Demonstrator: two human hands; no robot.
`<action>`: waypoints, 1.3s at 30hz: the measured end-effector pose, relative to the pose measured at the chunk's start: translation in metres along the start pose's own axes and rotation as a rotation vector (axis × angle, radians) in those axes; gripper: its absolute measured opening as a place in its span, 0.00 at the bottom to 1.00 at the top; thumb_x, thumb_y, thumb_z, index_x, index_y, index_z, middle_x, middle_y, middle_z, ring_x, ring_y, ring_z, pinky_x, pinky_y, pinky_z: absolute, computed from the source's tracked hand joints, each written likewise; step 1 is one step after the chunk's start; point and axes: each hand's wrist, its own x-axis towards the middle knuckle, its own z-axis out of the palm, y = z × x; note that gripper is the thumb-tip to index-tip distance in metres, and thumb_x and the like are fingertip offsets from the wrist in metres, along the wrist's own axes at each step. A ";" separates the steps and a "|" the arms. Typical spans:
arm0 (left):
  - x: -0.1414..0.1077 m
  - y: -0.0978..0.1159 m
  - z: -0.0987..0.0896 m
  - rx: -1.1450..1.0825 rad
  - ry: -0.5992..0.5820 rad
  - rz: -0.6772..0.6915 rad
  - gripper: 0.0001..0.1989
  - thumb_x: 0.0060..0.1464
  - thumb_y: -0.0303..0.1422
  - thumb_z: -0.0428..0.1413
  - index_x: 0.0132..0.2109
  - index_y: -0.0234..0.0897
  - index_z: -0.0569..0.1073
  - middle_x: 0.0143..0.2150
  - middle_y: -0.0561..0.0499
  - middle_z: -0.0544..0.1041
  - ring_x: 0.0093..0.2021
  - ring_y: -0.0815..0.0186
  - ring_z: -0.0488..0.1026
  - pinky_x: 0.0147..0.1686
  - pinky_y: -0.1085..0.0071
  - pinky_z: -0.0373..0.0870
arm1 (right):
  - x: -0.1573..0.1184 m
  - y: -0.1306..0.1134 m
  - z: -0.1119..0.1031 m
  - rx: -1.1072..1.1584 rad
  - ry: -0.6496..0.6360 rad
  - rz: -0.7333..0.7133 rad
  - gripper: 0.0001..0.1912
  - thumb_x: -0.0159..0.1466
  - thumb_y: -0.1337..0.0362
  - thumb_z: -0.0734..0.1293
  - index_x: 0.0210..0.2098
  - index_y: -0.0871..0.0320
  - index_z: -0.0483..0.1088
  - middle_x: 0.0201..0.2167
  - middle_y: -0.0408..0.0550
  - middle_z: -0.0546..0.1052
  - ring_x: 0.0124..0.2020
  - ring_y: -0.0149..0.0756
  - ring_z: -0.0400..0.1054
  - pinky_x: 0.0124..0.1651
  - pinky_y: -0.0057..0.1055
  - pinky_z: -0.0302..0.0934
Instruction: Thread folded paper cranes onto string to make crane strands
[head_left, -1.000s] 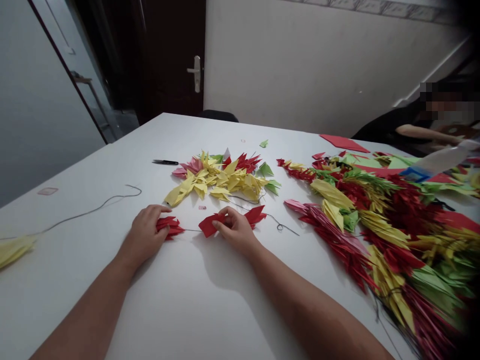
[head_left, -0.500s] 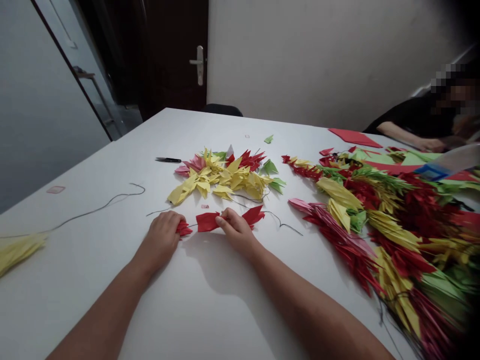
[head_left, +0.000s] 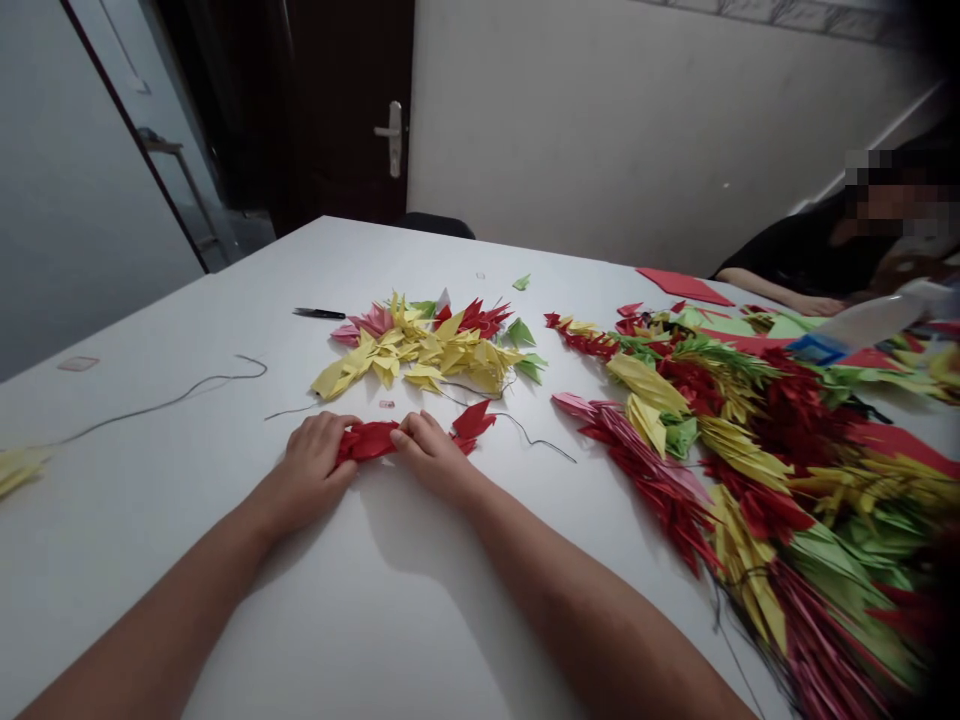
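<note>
Both hands are low over the white table [head_left: 300, 640]. My left hand [head_left: 311, 470] is closed round the left end of some folded red paper pieces [head_left: 369, 441]. The fingers of my right hand [head_left: 429, 448] pinch the right end of the same red paper. Just right of those fingers lies another pointed red paper piece [head_left: 472, 422]. A thin dark string [head_left: 536, 440] runs out from it to the right, and a short string end [head_left: 291, 411] shows beyond my left hand. Behind my hands is a heap of yellow, red, pink and green folded papers [head_left: 442, 350].
Black snips [head_left: 319, 313] lie at the back left of the heap. A large pile of colored folded papers [head_left: 720, 430] covers the right side. Another string [head_left: 180, 396] leads to yellow papers [head_left: 22, 470] at left. A person [head_left: 810, 260] sits at the back right beside a plastic bottle [head_left: 862, 325].
The red piece in my right hand has moved left along the string and now meets the red papers at my left hand. The whole view has shifted slightly.
</note>
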 end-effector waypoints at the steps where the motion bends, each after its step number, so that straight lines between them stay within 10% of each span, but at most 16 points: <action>1: 0.000 0.001 0.000 -0.014 0.006 0.005 0.20 0.50 0.35 0.43 0.51 0.36 0.60 0.48 0.45 0.63 0.51 0.56 0.57 0.52 0.56 0.54 | 0.000 -0.001 0.000 -0.001 -0.003 -0.005 0.11 0.64 0.64 0.56 0.25 0.57 0.53 0.24 0.41 0.63 0.36 0.33 0.60 0.55 0.44 0.48; 7: 0.002 0.000 -0.002 -0.059 0.011 0.010 0.25 0.51 0.50 0.47 0.51 0.40 0.62 0.45 0.47 0.63 0.49 0.57 0.59 0.51 0.57 0.57 | -0.002 -0.004 -0.001 0.054 -0.074 -0.052 0.08 0.63 0.65 0.58 0.28 0.58 0.56 0.28 0.40 0.66 0.39 0.30 0.62 0.59 0.42 0.42; 13: 0.005 -0.010 -0.006 -0.077 -0.008 0.015 0.24 0.52 0.51 0.47 0.49 0.41 0.65 0.44 0.47 0.64 0.48 0.58 0.60 0.49 0.59 0.59 | -0.005 0.001 0.002 0.014 0.071 -0.095 0.08 0.57 0.66 0.64 0.36 0.59 0.62 0.33 0.44 0.69 0.34 0.31 0.63 0.36 0.27 0.58; 18: 0.005 -0.017 -0.010 -0.072 -0.009 0.059 0.23 0.53 0.50 0.47 0.48 0.39 0.65 0.49 0.46 0.63 0.52 0.59 0.60 0.52 0.60 0.58 | -0.003 0.004 0.004 -0.253 0.093 -0.143 0.17 0.56 0.68 0.64 0.45 0.58 0.65 0.39 0.47 0.70 0.43 0.34 0.62 0.47 0.32 0.54; 24: 0.005 -0.020 -0.016 -0.079 -0.026 0.040 0.25 0.52 0.51 0.48 0.49 0.38 0.65 0.50 0.46 0.66 0.51 0.57 0.61 0.51 0.60 0.59 | -0.001 0.003 0.001 -0.354 -0.008 -0.143 0.08 0.60 0.70 0.62 0.35 0.57 0.73 0.32 0.43 0.75 0.36 0.32 0.64 0.43 0.31 0.52; 39: 0.002 -0.030 -0.024 -0.037 -0.072 0.054 0.24 0.53 0.48 0.47 0.52 0.40 0.64 0.50 0.47 0.67 0.52 0.56 0.60 0.52 0.60 0.57 | -0.002 0.005 -0.003 -0.033 0.290 0.126 0.06 0.53 0.67 0.60 0.23 0.60 0.68 0.16 0.39 0.63 0.21 0.26 0.56 0.27 0.23 0.48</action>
